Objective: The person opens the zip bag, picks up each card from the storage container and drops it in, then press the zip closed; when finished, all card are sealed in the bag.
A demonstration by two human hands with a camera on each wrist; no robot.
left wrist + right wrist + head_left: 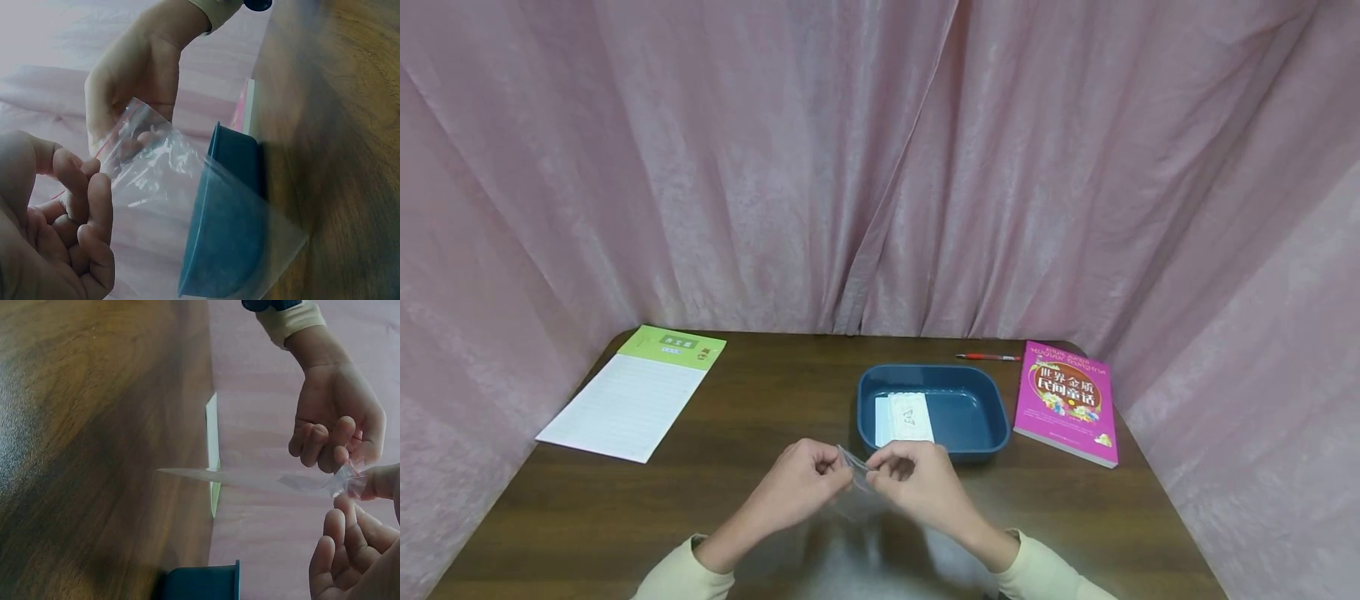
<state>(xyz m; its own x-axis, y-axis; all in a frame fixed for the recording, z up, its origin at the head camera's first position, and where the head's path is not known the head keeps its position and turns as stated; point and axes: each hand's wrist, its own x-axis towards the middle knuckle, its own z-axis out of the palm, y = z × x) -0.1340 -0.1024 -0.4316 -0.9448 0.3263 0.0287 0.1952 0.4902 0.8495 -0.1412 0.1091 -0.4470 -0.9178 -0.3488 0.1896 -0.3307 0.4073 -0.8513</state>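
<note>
Head view: a clear bag (858, 481) is held up over the tabletop (760, 400), near the close left corner of a blue bin (966, 421). One part of its top is pinched by the left hand (808, 483), another by the right hand (917, 483); thumb and fingers are closed on the plastic on both sides. White packs (910, 418) are contained in the left part of the bin. A red pen (988, 357) is placed behind it, a pink book (1066, 404) to its right. A pad (632, 400) is laid at far left.

Left wrist view: a red line is seen along the bag's pinched edge; the bin is partly seen through the film.

Right wrist view: the bag is seen nearly edge-on, gripped by both hands.
</note>
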